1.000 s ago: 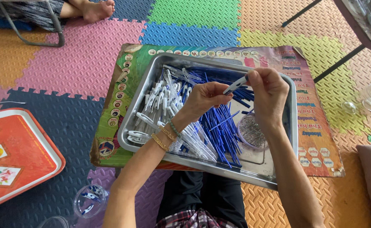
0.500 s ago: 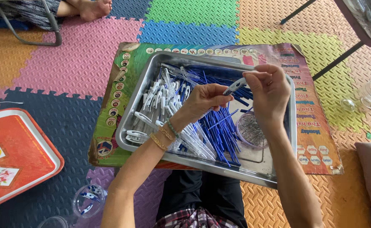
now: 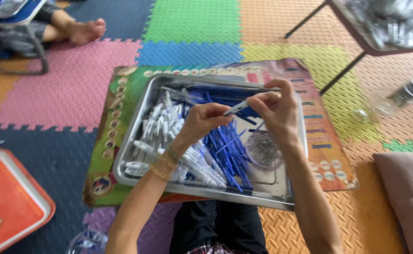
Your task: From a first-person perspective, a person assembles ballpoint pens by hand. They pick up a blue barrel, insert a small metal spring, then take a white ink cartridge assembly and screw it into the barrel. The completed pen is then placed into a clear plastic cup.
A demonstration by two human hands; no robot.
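Observation:
Above a metal tray (image 3: 136, 123), my left hand (image 3: 202, 121) and my right hand (image 3: 274, 108) hold one white pen barrel (image 3: 237, 107) between them by the fingertips, each gripping an end. Inside the tray lie several white pen barrels (image 3: 162, 123) on the left, a heap of thin blue refills (image 3: 228, 146) in the middle, and a small round clear cup of tiny metal parts (image 3: 263, 149) on the right. Bracelets circle my left wrist.
The tray rests on a printed board (image 3: 326, 141) over coloured foam floor mats. An orange tray (image 3: 9, 202) lies at the lower left, a cushion (image 3: 406, 193) at the right, a folding table leg (image 3: 345, 66) and clear jar (image 3: 401, 96) at the upper right. Another person's foot (image 3: 86, 30) shows top left.
Both hands stay together over the tray with the barrel; the camera has tilted and shifted, so the tray sits lower and more central in view.

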